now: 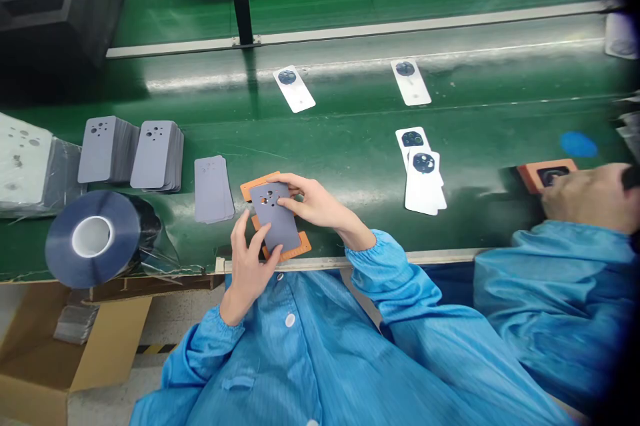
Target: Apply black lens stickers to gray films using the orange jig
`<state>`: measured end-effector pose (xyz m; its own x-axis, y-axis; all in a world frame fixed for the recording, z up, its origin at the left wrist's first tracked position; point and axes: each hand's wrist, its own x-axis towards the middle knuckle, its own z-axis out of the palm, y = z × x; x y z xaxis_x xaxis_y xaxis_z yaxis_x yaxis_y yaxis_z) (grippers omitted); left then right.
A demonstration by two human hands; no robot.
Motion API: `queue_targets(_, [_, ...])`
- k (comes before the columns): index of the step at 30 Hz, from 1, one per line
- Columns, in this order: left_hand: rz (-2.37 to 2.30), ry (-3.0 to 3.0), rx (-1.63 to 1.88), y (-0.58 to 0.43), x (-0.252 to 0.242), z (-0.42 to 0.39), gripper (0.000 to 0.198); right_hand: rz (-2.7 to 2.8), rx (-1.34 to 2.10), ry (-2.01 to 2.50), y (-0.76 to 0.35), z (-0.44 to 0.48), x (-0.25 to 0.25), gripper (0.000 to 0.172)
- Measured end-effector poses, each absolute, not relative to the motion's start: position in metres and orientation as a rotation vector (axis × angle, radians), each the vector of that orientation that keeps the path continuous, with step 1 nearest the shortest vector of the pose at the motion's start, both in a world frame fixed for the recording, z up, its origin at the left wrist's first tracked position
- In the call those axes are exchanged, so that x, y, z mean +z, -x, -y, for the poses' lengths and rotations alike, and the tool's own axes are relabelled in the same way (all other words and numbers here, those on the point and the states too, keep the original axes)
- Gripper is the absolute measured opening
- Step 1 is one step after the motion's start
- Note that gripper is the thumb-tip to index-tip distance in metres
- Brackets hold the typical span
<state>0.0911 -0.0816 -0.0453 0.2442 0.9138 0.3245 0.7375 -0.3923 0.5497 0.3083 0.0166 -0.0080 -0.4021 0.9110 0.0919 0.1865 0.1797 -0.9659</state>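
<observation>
A grey phone back panel (281, 223) with camera holes at its top lies over an orange fixture (300, 246), whose ends stick out around it. My right hand (317, 205) grips the panel's upper part, thumb on its face beside the holes. At the lower left edge my left hand (249, 273) has its thumb and fingers curved against the panel. Just left of the fixture is a small, slightly fanned pile of grey panels (213, 189). Whether the panel sits flat in the fixture, I cannot tell.
Two stacks of grey panels (104, 149) stand left, near a tape roll (125, 226) and a wrapped stack (23, 159). White panels with dark camera areas (423, 189) lie to the right and behind (297, 93). At right, a co-worker's hand (590, 196) touches another orange fixture (535, 176).
</observation>
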Motion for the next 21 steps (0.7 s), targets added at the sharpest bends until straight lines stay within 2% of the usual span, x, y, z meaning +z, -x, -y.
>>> queue_targets(3, [-1.573,-2.177,0.830,-0.092,-0.051,0.082,0.064,1.920,1.107,1.084,-0.308,-0.019,-0.012,0.046])
queue_targets(8, [-1.604,-2.050,0.761,-0.092,-0.056,0.081,0.075,2.208,0.745,1.266,-0.305,-0.026,-0.025,0.048])
queue_targets(11, [-1.625,-2.020,0.705,-0.090,-0.057,0.082,0.085,2.301,0.667,1.400,-0.305,-0.027,-0.031,0.052])
queue_targets(15, [-1.634,-2.070,0.645,-0.089,-0.060,0.083,0.083,2.374,0.626,1.476,-0.300,-0.018,-0.029,0.054])
queue_targets(21, [-1.631,-2.094,0.673,-0.089,-0.068,0.083,0.083,2.528,0.579,1.305,-0.279,0.008,-0.032,0.058])
